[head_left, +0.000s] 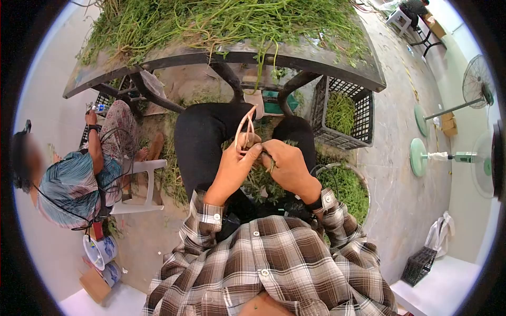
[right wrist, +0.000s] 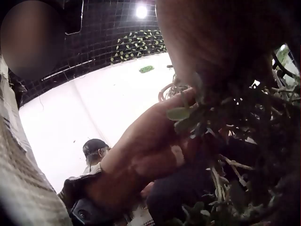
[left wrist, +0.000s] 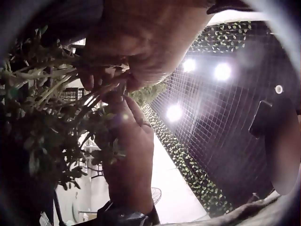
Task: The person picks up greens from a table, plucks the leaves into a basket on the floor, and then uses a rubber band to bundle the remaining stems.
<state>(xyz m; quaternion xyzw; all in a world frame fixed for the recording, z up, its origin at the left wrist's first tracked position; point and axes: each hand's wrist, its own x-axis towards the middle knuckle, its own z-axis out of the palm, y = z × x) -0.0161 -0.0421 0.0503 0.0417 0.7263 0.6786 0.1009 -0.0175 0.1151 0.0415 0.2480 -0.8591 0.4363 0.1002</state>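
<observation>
Both hands meet above the lap in the head view. The left hand point(head_left: 235, 167) curls its fingers round the pale stems point(head_left: 245, 126), which stick up in a loop. Against it, the right hand point(head_left: 289, 164) pinches part of a leafy green bunch point(head_left: 264, 184) that hangs below between the knees. The left wrist view shows thin stems point(left wrist: 89, 96) running between the two hands, with dark leaves point(left wrist: 51, 141) to the left. In the right wrist view leaves point(right wrist: 188, 117) cover much of the fingertips.
A table point(head_left: 84, 79) piled with greens point(head_left: 237, 23) stands ahead. Black crate point(head_left: 345, 136) with stems is at its right. A round container point(head_left: 366, 192) of greens sits beside the right knee. At left, a person point(head_left: 79, 179) sits near a white chair point(head_left: 139, 208). Fans point(head_left: 477, 157) stand at right.
</observation>
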